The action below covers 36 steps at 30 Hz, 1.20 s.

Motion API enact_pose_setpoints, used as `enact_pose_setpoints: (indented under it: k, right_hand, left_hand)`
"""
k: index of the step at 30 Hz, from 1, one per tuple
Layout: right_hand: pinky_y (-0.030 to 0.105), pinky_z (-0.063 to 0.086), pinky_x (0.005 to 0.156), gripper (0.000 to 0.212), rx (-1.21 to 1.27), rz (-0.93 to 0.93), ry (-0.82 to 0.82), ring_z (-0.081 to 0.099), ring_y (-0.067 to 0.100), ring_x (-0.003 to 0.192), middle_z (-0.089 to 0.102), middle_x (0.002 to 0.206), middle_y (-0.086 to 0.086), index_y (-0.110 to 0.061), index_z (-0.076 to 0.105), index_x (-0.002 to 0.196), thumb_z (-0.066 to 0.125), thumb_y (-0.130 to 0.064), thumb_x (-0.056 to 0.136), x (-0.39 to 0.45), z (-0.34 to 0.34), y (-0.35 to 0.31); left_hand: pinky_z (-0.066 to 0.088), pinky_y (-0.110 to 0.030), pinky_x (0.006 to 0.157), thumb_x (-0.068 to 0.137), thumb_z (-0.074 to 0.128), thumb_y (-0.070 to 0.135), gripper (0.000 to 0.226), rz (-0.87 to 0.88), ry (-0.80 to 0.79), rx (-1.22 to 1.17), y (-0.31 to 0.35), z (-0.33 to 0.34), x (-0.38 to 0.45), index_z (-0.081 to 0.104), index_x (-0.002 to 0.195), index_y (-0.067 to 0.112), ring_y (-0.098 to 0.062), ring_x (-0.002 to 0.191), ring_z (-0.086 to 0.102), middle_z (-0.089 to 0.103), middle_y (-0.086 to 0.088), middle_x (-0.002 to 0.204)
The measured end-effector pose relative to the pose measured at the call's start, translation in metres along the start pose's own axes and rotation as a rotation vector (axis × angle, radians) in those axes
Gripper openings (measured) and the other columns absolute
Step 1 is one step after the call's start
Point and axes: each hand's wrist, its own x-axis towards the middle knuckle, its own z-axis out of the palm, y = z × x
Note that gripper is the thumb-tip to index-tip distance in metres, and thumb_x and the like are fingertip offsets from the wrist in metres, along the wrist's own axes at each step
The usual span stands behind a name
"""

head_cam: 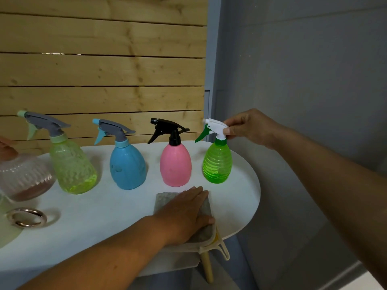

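Green ribbed plastic spray bottle (pixel 217 164) with a white head stands upright at the far right of the white oval desk (pixel 94 216), just right of a pink egg-shaped spray bottle (pixel 176 166), not yet lifted. Right hand (pixel 251 127) reaches out and pinches its head. Left hand (pixel 184 214) presses flat, fingers straight, on a grey folded cloth (pixel 162 200) at the near edge. Spraying and wiping look yet to come.

Spray bottles (pixel 127 164): four in a row across table (pixel 240 206) back.
Rightmost bottle (pixel 217 164): behind and right of cloth (pixel 165 200) at front edge.
Ring (pixel 27 210): front left, before jar (pixel 23 174).
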Motion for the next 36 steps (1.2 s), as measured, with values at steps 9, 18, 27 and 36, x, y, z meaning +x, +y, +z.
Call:
enact_pose_setpoints:
  k: [9, 18, 27, 36]
  right_hand:
    - [0.028, 0.050, 0.099, 0.041, -0.101, 0.063, 0.116, 0.067, 0.009, 0.099, 0.073, 0.110, -0.003, -0.013, 0.071, 0.123, 0.081, -0.021, 0.084, -0.012, 0.009, -0.004]
    - [0.037, 0.051, 0.079, 0.028, -0.451, -0.408, -0.090, 0.060, 0.012, 0.088, 0.070, 0.100, -0.004, -0.020, 0.075, 0.102, 0.056, -0.041, 0.099, -0.106, 0.154, -0.032]
    - [0.045, 0.037, 0.108, 0.084, -0.926, -0.145, -0.184, 0.050, 0.032, 0.127, 0.051, 0.142, 0.009, -0.020, 0.053, 0.136, 0.011, -0.070, 0.084, -0.121, 0.222, -0.016]
    - [0.068, 0.049, 0.091, 0.097, -0.874, 0.174, -0.192, 0.062, 0.048, 0.116, 0.060, 0.133, 0.029, -0.001, 0.065, 0.130, 0.000, -0.067, 0.098, -0.131, 0.264, -0.009]
  left_hand:
    - [0.010, -0.031, 0.126, 0.101, 0.039, 0.065, 0.075, 0.012, 0.052, -0.093, -0.009, 0.001, -0.004, 0.008, 0.163, 0.036, -0.011, 0.157, 0.008, 0.005, 0.015, 0.171]
    - [0.043, -0.022, 0.099, 0.096, 0.064, 0.028, 0.037, -0.011, 0.509, -0.073, -0.083, -0.023, -0.107, 0.064, 0.132, 0.031, -0.006, 0.120, 0.055, 0.062, 0.016, 0.130]
    - [0.048, -0.027, 0.093, 0.087, 0.080, 0.011, 0.047, -0.063, 0.668, 0.053, -0.131, -0.056, -0.210, 0.067, 0.127, 0.032, -0.008, 0.113, 0.059, 0.063, 0.015, 0.124]
    - [0.036, -0.043, 0.108, 0.066, 0.096, 0.024, 0.094, -0.358, 0.942, 0.131, -0.166, -0.075, -0.271, 0.047, 0.147, 0.028, -0.026, 0.138, 0.038, 0.042, 0.000, 0.150]
